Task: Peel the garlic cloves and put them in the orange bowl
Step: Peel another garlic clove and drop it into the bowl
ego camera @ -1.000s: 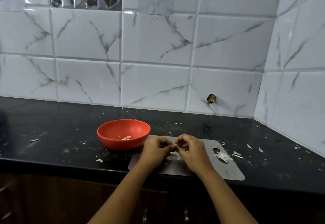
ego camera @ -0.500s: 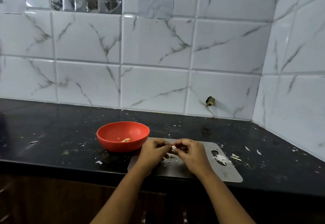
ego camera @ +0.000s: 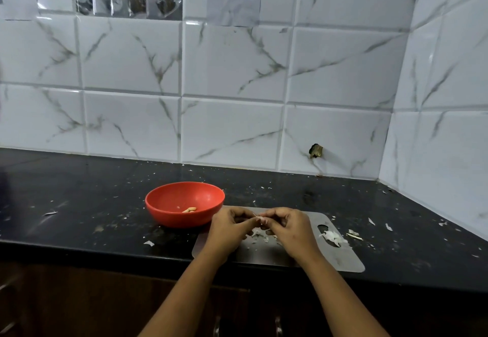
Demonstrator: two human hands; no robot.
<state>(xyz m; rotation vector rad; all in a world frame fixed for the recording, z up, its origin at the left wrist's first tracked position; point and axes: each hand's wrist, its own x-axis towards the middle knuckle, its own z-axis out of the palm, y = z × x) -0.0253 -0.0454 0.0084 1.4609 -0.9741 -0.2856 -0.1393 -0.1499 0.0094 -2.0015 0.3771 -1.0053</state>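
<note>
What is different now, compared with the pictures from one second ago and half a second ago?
Almost nothing. The left hand and right hand keep their pinching grip on the garlic clove above the board; nothing was taken up or let go. The orange bowl with one peeled clove inside and the peel scraps on the board stayed in place.
</note>
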